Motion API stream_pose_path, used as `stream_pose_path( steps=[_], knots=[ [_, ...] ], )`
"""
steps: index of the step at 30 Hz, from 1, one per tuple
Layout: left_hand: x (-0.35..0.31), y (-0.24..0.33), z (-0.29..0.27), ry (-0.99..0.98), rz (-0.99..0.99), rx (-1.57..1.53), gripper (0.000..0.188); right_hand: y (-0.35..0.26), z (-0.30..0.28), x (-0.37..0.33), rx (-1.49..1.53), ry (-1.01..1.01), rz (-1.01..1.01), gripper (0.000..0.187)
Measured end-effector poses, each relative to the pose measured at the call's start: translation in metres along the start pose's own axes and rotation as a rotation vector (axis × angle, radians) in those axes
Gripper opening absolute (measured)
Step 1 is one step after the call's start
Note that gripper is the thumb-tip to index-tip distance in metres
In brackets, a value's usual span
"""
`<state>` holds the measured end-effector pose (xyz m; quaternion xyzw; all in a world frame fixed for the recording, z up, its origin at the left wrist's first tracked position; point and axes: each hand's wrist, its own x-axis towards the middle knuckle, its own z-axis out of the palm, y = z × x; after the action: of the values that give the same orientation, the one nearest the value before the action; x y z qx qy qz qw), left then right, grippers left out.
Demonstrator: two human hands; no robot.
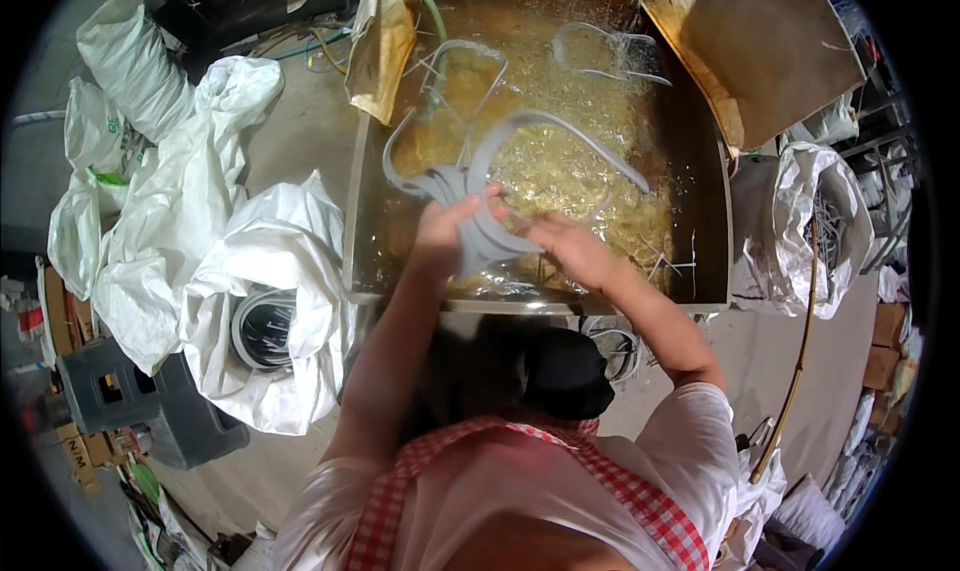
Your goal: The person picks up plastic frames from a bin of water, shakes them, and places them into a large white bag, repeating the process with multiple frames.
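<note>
My left hand (445,229) is closed around a bundle of grey curved plastic strips (484,243), held low over a metal tank of water (722,261). One strip in the bundle arches up and to the right. At the bundle's right end, my right hand (575,251) has its fingers closed on the strips' edge; its fingertips are partly hidden. Farther back, a pale U-shaped strip (482,47) and another bent strip (572,68) lie in the rippling, yellowish water. Thin white sticks (665,263) float near the tank's right front corner.
An open white sack (300,371) with coiled grey strips stands left of the tank, beside other full white sacks (165,256). To the right is another open sack (765,241) with a bamboo pole (800,366) leaning on it. Boards (765,46) flank the tank's back.
</note>
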<state>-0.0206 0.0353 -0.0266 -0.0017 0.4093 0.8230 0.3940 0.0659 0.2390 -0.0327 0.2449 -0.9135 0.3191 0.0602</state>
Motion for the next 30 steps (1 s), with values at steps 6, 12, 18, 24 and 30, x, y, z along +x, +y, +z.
stream_pose_path(
  steps=[6, 12, 18, 24, 30],
  knots=[
    [0.002, 0.007, -0.013, 0.124, 0.118, 0.205, 0.037, -0.010, -0.058, 0.020, -0.399, 0.270, 0.301, 0.021],
    [0.001, 0.004, -0.009, 0.025, 0.238, 0.048, 0.037, 0.015, -0.128, 0.035, 0.208, -0.007, 0.508, 0.026],
    [-0.012, 0.009, 0.020, -0.320, -0.055, 0.336, 0.052, 0.047, -0.092, 0.052, 0.445, -0.201, 0.552, 0.038],
    [-0.025, 0.017, -0.008, -0.183, -0.050, 0.217, 0.046, 0.030, -0.084, 0.041, 0.553, 0.063, 0.496, 0.057],
    [-0.018, 0.020, -0.016, -0.032, -0.030, 0.346, 0.031, 0.049, -0.037, 0.015, 0.561, -0.081, 1.059, 0.029]
  ],
)
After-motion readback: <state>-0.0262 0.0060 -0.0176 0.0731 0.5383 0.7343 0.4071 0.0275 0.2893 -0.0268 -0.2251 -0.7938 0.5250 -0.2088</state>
